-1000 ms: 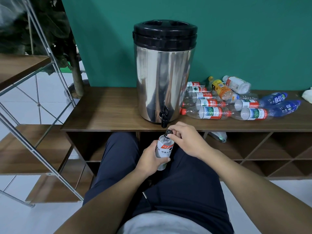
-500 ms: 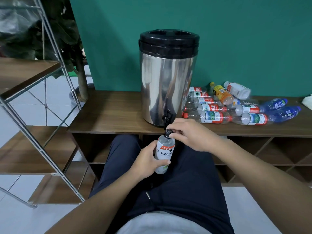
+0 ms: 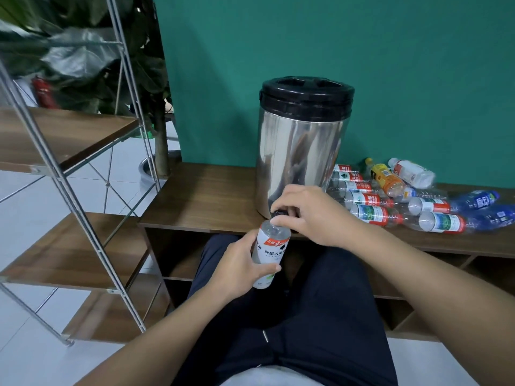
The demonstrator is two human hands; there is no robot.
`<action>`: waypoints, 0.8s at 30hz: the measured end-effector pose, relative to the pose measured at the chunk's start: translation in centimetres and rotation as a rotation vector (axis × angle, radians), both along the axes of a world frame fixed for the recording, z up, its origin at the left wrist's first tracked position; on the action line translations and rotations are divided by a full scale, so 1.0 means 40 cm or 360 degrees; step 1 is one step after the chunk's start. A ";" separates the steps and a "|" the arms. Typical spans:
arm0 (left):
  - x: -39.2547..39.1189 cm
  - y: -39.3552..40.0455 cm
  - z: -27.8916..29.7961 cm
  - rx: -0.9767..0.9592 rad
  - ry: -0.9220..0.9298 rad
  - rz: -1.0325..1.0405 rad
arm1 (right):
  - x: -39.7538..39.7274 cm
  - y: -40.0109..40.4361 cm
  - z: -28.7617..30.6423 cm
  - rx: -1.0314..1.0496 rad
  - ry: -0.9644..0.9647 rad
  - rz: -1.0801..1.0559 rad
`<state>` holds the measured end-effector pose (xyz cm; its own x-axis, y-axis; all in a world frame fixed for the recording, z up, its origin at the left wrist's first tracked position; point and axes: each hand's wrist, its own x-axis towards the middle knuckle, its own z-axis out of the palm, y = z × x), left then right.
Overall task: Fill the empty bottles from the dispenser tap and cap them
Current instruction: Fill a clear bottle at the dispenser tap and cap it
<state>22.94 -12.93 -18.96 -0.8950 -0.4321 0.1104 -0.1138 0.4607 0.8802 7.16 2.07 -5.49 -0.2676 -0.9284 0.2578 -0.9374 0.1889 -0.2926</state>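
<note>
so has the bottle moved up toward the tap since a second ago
Yes. The bottle has risen; its mouth now sits right under the dispenser tap, nearer the cabinet top's edge.

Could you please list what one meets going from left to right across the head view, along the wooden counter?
Potted plant's trunk → steel dispenser with black lid → orange-labelled bottle lying down → blue bottles lying at the far right.

One steel dispenser (image 3: 299, 151), one bottle (image 3: 269, 257) held upright, roughly a dozen bottles (image 3: 373, 213) heaped on one wooden counter (image 3: 200, 201), two hands.
</note>
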 end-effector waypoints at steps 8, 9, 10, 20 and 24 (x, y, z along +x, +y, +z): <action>0.028 -0.078 0.053 -0.0038 0.0014 0.0116 | 0.031 -0.114 0.084 0.0134 0.0286 -0.0126; 0.032 -0.088 0.056 -0.0025 0.0026 0.0131 | 0.032 -0.118 0.093 0.0147 0.0227 -0.0070; 0.036 -0.098 0.059 -0.0010 0.0045 0.0145 | 0.031 -0.122 0.100 0.0171 0.0167 0.0016; 0.046 -0.191 0.079 -0.0032 0.0163 0.0304 | 0.034 -0.265 0.148 0.0464 0.0513 0.0142; 0.050 -0.234 0.093 -0.0100 0.0192 0.0359 | 0.036 -0.315 0.160 0.0281 0.0694 0.0062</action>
<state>24.94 -22.27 -15.25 -0.7554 -0.6084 0.2435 -0.1157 0.4895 0.8643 8.61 -10.54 0.90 -0.1336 -0.9753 0.1759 -0.9731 0.1628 0.1632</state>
